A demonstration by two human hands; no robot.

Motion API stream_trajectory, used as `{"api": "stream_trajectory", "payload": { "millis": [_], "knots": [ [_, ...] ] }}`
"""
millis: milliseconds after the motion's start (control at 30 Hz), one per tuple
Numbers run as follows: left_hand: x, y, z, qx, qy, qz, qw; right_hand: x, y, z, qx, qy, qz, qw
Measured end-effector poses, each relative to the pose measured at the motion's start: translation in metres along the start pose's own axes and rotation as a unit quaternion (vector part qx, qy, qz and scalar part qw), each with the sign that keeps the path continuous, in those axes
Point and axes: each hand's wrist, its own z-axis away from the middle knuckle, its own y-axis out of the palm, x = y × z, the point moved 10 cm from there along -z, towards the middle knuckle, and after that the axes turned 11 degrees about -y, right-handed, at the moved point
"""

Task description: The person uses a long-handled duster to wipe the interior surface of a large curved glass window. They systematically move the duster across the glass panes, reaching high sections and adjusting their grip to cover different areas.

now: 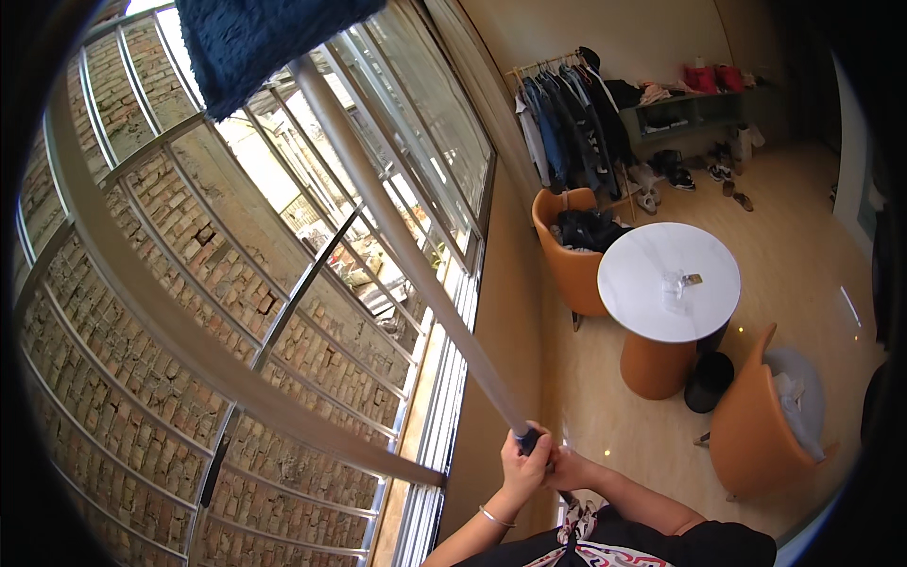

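Both my hands grip the dark handle of a long metal pole (425, 283) in front of my body. My left hand (524, 457) wears a bangle at the wrist and is wrapped around the dark grip. Just beside it, my right hand (570, 469) closes on the same pole, its fingers partly hidden by the left. The pole slants up to a fluffy dark blue duster or mop head (269, 46), cut off by the top of the view. This head is up near the window; whether it touches the frame or glass I cannot tell.
On the left, a window frame (319, 439) and metal security bars (283, 312) stand before a brick wall (142, 354). To the right are a round white table (638, 305), orange armchairs (751, 425) (574, 276), a black bin (710, 383), a clothes rack (570, 127) and shoes (680, 177).
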Motion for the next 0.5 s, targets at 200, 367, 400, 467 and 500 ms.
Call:
{"api": "stream_trajectory", "payload": {
  "millis": [200, 367, 400, 467, 500],
  "knots": [
    [-0.039, -0.041, -0.069, -0.053, 0.038, 0.004, 0.998, -0.029, -0.074, -0.103, 0.119, 0.007, -0.258, 0.959],
    [-0.037, -0.053, -0.132, -0.013, 0.060, 0.096, 0.994, -0.045, -0.163, -0.276, -0.032, -0.137, 0.224, 0.964],
    [-0.036, -0.059, -0.143, -0.005, 0.068, 0.109, 0.992, -0.048, -0.163, -0.312, -0.022, -0.165, 0.272, 0.948],
    [-0.036, -0.078, -0.168, -0.016, 0.075, 0.109, 0.991, -0.054, -0.162, -0.381, -0.021, -0.209, 0.425, 0.880],
    [-0.039, -0.088, -0.185, -0.011, 0.086, 0.115, 0.990, -0.066, -0.159, -0.418, 0.013, -0.201, 0.468, 0.860]
  ]
}}
